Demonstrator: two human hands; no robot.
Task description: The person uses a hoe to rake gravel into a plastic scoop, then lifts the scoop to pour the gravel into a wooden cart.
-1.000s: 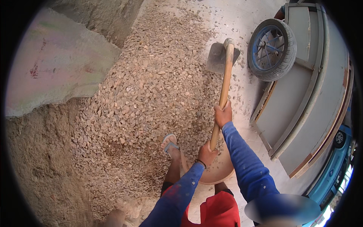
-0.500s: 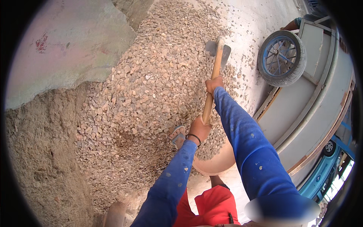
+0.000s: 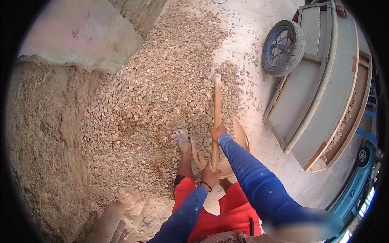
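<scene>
Both my hands are closed around the wooden handle of a hoe. My left hand, with a dark band at the wrist, grips the near end. My right hand holds it further up the shaft. The far end of the hoe rests at the gravel pile, its blade hidden from view. Under and around my hands lies a shallow tan pan, partly covered by the handle and my right arm. My sandalled foot stands on the stones left of the pan.
A grey cart with a spoked wheel stands at the right, another person's hand on its far end. Sand and a pale slab lie left. A turquoise vehicle is at the lower right.
The hoe has come down and nearer to me, both hands still on it; its blade showed before and is now hidden. More of the pan's rim shows. The view has shifted.
</scene>
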